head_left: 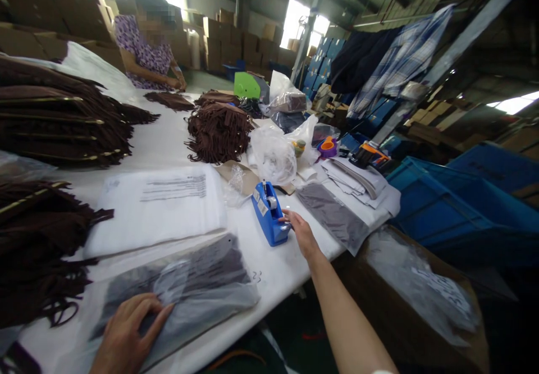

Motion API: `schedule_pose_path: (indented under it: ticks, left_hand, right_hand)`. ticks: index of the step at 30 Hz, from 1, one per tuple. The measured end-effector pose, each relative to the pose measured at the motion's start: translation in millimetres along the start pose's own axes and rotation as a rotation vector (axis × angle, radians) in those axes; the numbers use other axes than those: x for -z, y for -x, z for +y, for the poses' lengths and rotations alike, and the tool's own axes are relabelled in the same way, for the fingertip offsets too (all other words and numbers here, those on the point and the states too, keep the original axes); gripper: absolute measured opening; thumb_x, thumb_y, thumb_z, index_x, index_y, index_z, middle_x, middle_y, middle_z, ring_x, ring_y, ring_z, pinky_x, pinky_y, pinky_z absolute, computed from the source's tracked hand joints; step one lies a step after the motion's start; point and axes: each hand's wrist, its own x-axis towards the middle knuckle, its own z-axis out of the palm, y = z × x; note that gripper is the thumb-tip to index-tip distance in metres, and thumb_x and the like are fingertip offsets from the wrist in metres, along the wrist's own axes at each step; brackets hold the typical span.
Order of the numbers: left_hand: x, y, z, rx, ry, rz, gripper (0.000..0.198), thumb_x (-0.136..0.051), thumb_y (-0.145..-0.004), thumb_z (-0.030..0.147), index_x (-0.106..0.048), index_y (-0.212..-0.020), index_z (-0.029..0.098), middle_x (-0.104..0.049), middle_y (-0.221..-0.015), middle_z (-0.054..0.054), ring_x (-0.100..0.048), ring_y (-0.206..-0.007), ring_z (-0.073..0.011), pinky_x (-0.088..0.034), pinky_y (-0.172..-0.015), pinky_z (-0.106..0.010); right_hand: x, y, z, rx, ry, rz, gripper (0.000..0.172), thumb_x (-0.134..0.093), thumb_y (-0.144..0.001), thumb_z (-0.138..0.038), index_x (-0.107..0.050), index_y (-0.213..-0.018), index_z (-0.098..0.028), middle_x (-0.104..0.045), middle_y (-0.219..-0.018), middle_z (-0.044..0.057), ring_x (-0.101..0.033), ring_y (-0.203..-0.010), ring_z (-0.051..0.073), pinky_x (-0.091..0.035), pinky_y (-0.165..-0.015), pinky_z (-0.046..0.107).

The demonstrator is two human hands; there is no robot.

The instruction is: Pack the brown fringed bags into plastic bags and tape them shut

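My left hand (130,329) lies on a clear plastic bag (236,298) with a dark folded item inside, at the front of the table. Its thumb and forefinger come together on the bag's film. Ahead and to the right stands a blue tape dispenser (266,222) with a roll of tape (272,201) in it. My right hand (301,231) reaches to the dispenser's near end, its fingers pinched at the cutting edge; the strip of tape between them is hard to make out.
Brown fringed bags (50,121) are stacked at left, with another fringed pile (221,130) farther back. A white printed package (160,205) lies mid-table. Another bagged dark item (332,214) lies right, near papers (357,186). Blue crates (458,200) stand beyond. A person (147,48) works across the table.
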Motion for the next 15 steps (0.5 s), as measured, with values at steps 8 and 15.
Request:
schedule_pose_path:
  ticks: [8,15]
  left_hand:
    - [7.0,-2.2,20.6,0.103,0.03,-0.023,0.026,-0.054,-0.086,0.046,-0.057,-0.079,0.021,-0.06,-0.092,-0.006,-0.055,-0.091,-0.0251,-0.04,-0.078,-0.038]
    - [14.6,-2.8,29.3,0.213,0.08,-0.101,0.02,-0.053,-0.088,0.037,-0.055,-0.078,0.02,-0.059,-0.092,-0.006,-0.053,-0.093,-0.023,-0.038,-0.08,-0.037]
  right_hand:
    - [-4.3,54.5,17.2,-0.012,0.034,0.182,0.063,-0.053,-0.086,-0.037,-0.033,-0.142,-0.017,-0.07,-0.082,0.004,-0.053,-0.112,0.023,-0.035,-0.099,0.042]
    - [-4.0,51.7,-24.6,0.069,0.093,0.003,0.077,-0.054,-0.087,-0.033,-0.01,-0.148,-0.018,-0.066,-0.078,-0.001,-0.06,-0.089,0.02,-0.033,-0.1,0.045]
